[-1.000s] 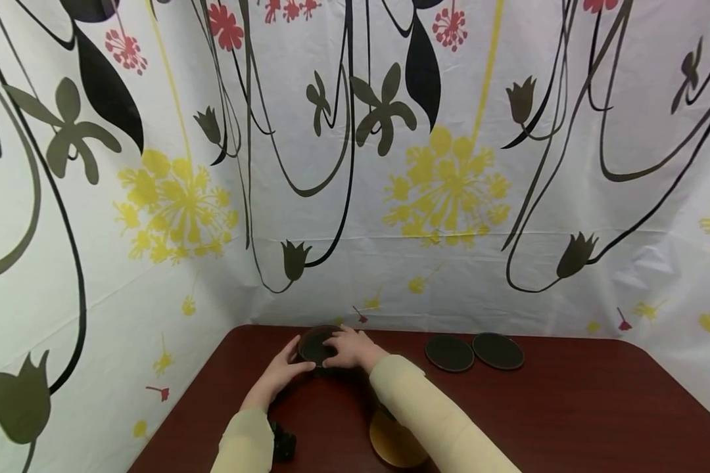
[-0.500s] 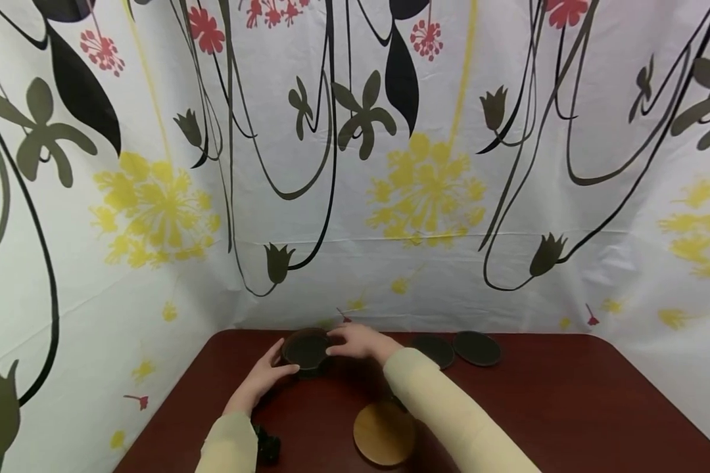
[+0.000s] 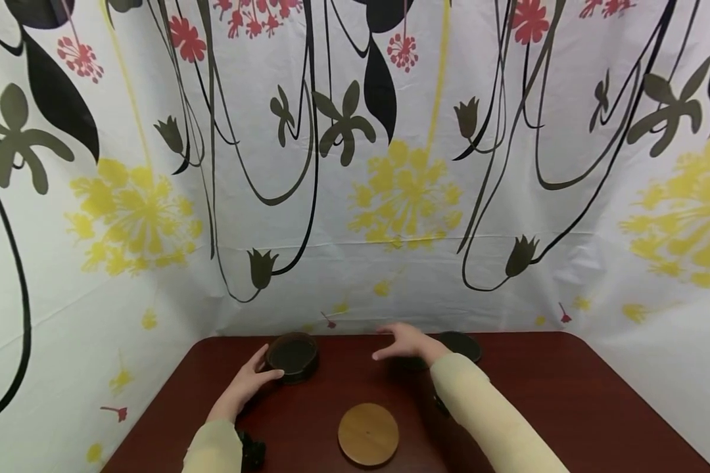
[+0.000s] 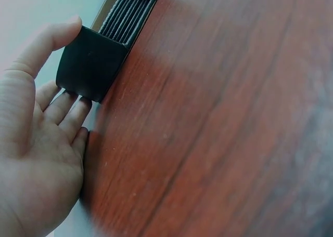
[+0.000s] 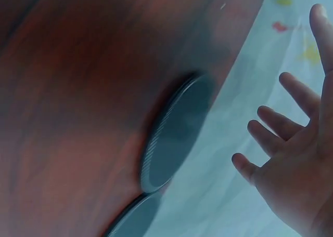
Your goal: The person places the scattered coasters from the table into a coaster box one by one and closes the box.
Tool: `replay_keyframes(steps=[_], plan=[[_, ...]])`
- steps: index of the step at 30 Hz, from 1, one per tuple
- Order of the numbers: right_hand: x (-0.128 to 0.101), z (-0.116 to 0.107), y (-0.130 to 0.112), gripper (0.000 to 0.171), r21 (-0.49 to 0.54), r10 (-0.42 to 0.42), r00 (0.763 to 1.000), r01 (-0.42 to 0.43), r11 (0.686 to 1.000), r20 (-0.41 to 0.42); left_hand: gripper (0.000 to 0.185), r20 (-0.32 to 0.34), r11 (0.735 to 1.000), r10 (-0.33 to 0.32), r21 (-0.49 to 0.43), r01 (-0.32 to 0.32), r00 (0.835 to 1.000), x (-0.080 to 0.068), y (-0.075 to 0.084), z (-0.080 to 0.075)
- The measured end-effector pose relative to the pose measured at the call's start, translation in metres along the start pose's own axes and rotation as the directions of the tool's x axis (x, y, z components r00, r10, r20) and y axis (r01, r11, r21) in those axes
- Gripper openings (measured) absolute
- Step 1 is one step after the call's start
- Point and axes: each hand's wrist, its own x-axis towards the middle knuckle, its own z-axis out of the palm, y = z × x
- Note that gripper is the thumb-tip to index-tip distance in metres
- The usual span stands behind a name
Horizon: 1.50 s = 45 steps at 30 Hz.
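A round dark coaster holder (image 3: 292,358) with a stack of dark coasters in it stands at the table's back left. My left hand (image 3: 245,383) grips its left side; in the left wrist view the thumb lies at the top edge of the holder (image 4: 91,65) and the fingers at its lower edge. My right hand (image 3: 405,343) is in the air to the right of the holder, holding nothing, its fingers spread. Beneath and behind it lie two flat dark coasters, the nearer one (image 3: 411,363) partly hidden and the farther one (image 3: 463,345) partly covered by the wrist.
A round wooden disc (image 3: 368,435) lies at the front middle of the dark red table (image 3: 538,394). A small black object (image 3: 252,452) shows beside the left sleeve. A flower-patterned white curtain (image 3: 331,289) hangs behind the table and at both sides.
My right hand has let go of the holder and moved right, towards the two flat coasters. My left hand has stayed at the holder. The head view has turned slightly right.
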Motion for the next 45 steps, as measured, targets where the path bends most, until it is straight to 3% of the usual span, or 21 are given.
replay_keyframes(steps=[4, 8, 14, 20, 27, 45], plan=[[-0.015, -0.002, 0.019, 0.080, -0.032, 0.106, 0.994, -0.107, 0.994, -0.034, 0.096, -0.006, 1.000, -0.005, 0.010, 0.005, 1.000, -0.002, -0.002, -0.001], [-0.025, 0.003, 0.033, 0.078, -0.047, 0.225, 0.972, -0.228, 0.972, -0.068, 0.096, -0.013, 1.000, -0.010, 0.021, 0.011, 1.000, -0.004, -0.006, -0.002], [-0.037, 0.012, 0.047, 0.076, -0.029, 0.295, 0.954, -0.296, 0.955, -0.050, 0.095, -0.011, 1.000, -0.016, 0.015, 0.016, 1.000, -0.006, -0.011, -0.001], [-0.040, 0.015, 0.054, 0.068, 0.002, 0.319, 0.947, -0.320, 0.948, -0.040, 0.095, -0.014, 1.000, -0.027, 0.006, 0.027, 1.000, -0.005, -0.014, 0.001], [-0.039, 0.014, 0.056, 0.065, -0.029, 0.344, 0.938, -0.345, 0.938, -0.050, 0.096, -0.002, 0.998, -0.063, -0.002, 0.063, 0.998, 0.001, -0.012, 0.003], [-0.041, 0.009, 0.051, 0.068, -0.061, 0.373, 0.924, -0.379, 0.924, -0.080, 0.094, -0.007, 1.000, -0.005, 0.002, 0.005, 1.000, -0.001, 0.001, 0.001]])
